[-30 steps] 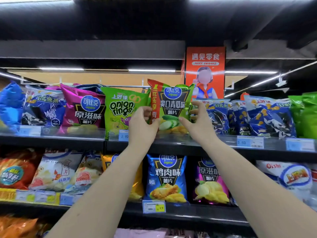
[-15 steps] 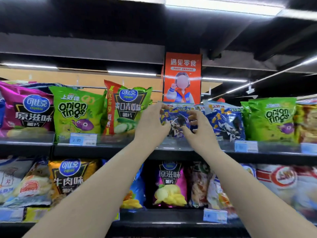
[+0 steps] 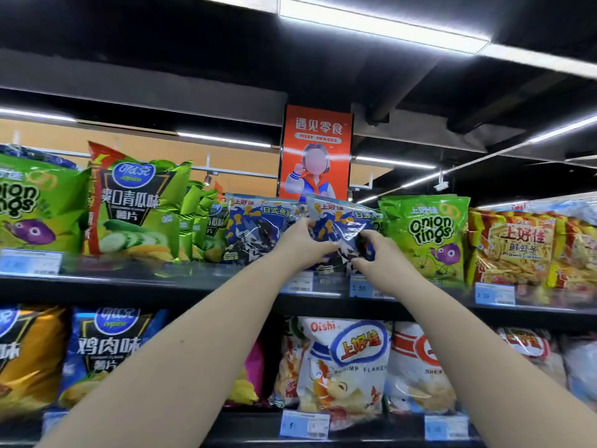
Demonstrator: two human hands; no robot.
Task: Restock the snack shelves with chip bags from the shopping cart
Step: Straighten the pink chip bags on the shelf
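Hands have shifted right: left hand (image 3: 300, 245) and right hand (image 3: 379, 255) grip the upright blue bag (image 3: 339, 221) between them

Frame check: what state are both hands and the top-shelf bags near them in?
left hand: grips right blue bag
right hand: pinches that bag's lower right part
right blue bag: upright on top shelf, crumpled between the hands
left blue bag: upright, sealed
cucumber bag: upright, facing out
onion rings bag: upright, facing out
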